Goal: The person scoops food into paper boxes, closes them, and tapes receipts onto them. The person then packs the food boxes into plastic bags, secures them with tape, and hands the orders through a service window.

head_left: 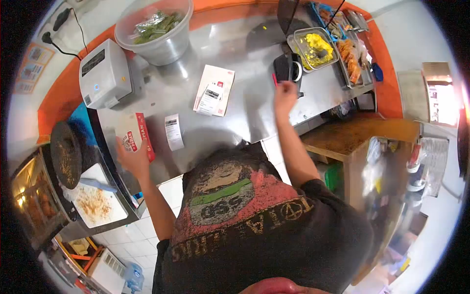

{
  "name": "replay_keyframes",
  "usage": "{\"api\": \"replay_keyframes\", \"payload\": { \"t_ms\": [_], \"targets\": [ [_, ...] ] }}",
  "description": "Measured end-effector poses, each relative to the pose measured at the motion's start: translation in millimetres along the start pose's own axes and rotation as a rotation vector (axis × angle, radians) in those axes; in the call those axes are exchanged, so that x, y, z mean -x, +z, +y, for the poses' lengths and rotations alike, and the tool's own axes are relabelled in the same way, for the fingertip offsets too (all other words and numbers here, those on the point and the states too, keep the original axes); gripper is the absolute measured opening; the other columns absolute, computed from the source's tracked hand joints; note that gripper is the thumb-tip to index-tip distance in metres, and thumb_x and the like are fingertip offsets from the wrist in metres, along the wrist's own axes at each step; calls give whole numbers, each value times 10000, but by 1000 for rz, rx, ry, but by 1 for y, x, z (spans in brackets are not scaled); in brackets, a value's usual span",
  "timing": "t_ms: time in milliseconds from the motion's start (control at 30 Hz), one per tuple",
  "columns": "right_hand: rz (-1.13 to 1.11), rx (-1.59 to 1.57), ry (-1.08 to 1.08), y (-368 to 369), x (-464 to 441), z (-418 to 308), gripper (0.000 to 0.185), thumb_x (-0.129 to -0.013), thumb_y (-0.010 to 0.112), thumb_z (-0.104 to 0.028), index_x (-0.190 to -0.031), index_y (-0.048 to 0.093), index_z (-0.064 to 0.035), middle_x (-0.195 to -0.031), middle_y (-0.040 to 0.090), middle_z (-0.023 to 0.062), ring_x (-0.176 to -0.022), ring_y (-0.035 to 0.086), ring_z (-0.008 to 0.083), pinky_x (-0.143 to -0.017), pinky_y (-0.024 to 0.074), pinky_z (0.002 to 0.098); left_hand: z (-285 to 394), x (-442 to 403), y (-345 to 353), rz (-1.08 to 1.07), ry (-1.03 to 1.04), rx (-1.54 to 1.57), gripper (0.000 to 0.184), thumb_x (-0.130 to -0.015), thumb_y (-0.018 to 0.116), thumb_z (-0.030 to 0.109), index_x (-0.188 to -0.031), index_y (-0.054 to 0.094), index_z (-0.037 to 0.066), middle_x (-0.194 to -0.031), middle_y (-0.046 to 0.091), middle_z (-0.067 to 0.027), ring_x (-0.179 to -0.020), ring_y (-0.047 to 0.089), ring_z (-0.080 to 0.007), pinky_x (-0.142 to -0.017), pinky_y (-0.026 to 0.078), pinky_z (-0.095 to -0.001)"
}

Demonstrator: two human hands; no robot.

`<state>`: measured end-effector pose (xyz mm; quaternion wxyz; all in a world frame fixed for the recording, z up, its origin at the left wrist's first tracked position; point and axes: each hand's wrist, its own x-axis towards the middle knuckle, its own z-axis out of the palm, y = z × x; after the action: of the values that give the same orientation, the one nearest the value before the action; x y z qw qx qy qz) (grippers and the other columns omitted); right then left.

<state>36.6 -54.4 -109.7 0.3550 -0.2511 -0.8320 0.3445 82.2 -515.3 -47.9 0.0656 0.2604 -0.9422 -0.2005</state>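
Note:
My left hand (133,160) grips the near end of a white and red printed food box (139,131) at the left of the steel counter. Just right of it lies a printed paper slip (174,132). Farther up, a second white box (226,81) has a printed slip (211,95) on top. My right hand (287,91) is closed at the front end of a black tape dispenser (282,68) with a roll in it. What its fingers pinch, if anything, is too small and blurred to make out.
A label printer (105,73) and a tub of green leaves (169,49) stand at the back left of the steel counter (188,49). At back right are a container of yellow food (316,49) and a tray of orange food (348,61). A white cutting board (98,201) lies left.

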Motion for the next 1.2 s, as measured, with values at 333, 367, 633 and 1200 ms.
{"api": "replay_keyframes", "payload": {
  "t_ms": [333,367,633,1200],
  "targets": [
    [-248,-495,787,-55,-75,116,351,-823,705,-198,-1142,624,-74,-781,640,-11,-644,534,73,-521,316,239,-13,17,47,-93,358,39,684,-814,677,349,-1363,450,9,-1242,539,-245,-1182,488,-389,-1028,335,-484],
    [-165,-454,815,-64,-65,100,331,-820,699,-179,-1127,622,-80,-787,627,-13,-683,548,71,-520,311,230,-8,23,48,-252,283,182,616,-845,647,304,-1347,461,-1,-1214,552,-250,-1151,519,-374,-1012,361,-463],
    [-265,-265,875,-73,-9,108,178,-844,694,-164,-957,663,-30,-733,637,30,-518,466,83,-476,361,248,-2,44,117,-244,-25,441,496,-857,673,215,-1251,510,-39,-1064,636,-189,-986,614,-285,-877,469,-368],
    [-1074,-435,149,4,44,-126,165,-886,655,-114,-988,672,15,-812,648,19,-713,567,94,-664,460,235,-100,3,29,145,18,253,307,-822,680,93,-1124,644,47,-1057,535,-156,-964,571,-334,-858,461,-391]
  ]
}}
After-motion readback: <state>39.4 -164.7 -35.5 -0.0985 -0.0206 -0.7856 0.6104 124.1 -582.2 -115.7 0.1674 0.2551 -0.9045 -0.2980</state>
